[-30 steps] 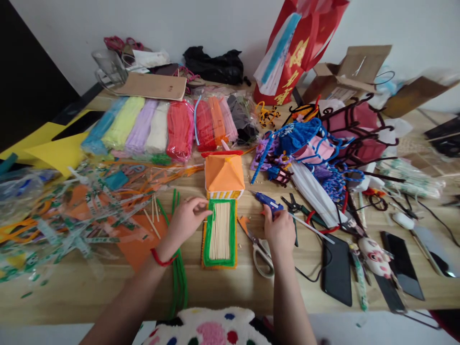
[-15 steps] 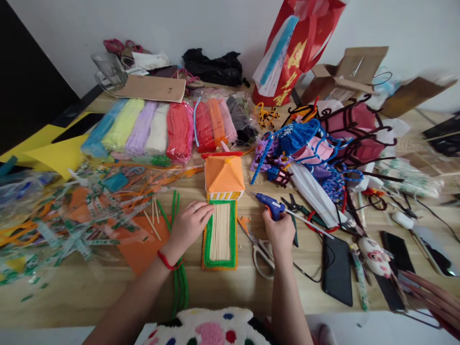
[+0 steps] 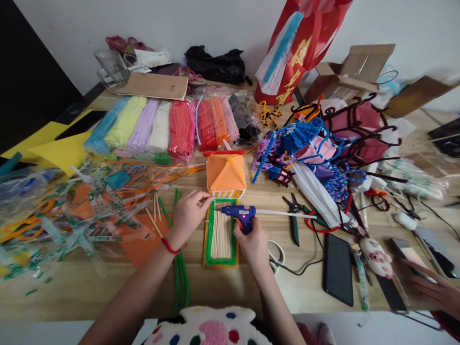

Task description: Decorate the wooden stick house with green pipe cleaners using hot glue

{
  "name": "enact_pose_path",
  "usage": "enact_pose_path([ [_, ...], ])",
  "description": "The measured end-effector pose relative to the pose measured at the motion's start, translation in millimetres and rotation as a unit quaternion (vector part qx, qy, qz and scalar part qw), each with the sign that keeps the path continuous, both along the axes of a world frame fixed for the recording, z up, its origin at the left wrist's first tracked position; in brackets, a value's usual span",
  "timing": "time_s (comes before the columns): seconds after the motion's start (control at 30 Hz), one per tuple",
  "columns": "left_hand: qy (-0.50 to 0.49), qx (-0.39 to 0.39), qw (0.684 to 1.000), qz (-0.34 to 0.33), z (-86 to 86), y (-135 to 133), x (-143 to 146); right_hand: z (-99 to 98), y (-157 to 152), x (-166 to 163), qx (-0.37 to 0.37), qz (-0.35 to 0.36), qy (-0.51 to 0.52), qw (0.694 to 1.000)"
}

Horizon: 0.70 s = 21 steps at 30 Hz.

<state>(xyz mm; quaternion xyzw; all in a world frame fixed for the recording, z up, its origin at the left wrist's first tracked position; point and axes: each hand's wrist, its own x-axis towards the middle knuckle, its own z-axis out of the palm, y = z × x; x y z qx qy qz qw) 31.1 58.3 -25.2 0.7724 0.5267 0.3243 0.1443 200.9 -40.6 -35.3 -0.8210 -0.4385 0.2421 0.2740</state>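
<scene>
My right hand point(image 3: 251, 242) grips a blue hot glue gun point(image 3: 239, 212), its red light lit and a long white glue stick point(image 3: 280, 213) out the back. The gun's nozzle lies over the upper left of a panel of pale wooden sticks point(image 3: 220, 242), framed by green pipe cleaner point(image 3: 234, 249) with an orange outer edge. At the panel's top left corner, my left hand point(image 3: 192, 213) has thumb and fingers pinched together; what is between them is too small to make out. A small house-like model with an orange roof point(image 3: 226, 172) stands just behind the panel.
Green pipe cleaners point(image 3: 181, 278) lie left of the panel. Scissors point(image 3: 276, 254), pliers point(image 3: 294, 220) and a black phone point(image 3: 338, 268) lie to the right. Bagged coloured pipe cleaners point(image 3: 158, 127) line the back. Another person's hand point(image 3: 436, 287) holds a phone at far right.
My right hand has brought the glue gun left, from beside the scissors to over the panel. My left hand has shifted slightly up to the panel's corner. The other person's hand has lifted a phone.
</scene>
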Motion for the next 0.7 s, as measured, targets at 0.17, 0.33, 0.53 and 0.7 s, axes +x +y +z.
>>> enact_pose_path([
  [0.17, -0.003, -0.005, 1.0, 0.002, -1.2, -2.7, 0.8, -7.2, 7.8, -5.1, 0.003, 0.023, -0.058, 0.998],
  [0.33, -0.011, 0.002, 1.0, -0.008, -1.1, -4.3, 2.4, -10.1, 11.1, -5.4, 0.004, 0.032, -0.073, 0.997],
  [0.53, -0.009, -0.013, 1.0, -0.012, -0.3, -3.1, 1.3, -17.0, 13.1, -6.1, 0.004, 0.032, -0.068, 0.997],
  [0.7, -0.006, -0.013, 1.0, -0.008, -0.6, -2.5, 0.6, -20.9, 12.7, -4.1, 0.0, 0.035, -0.069, 0.997],
])
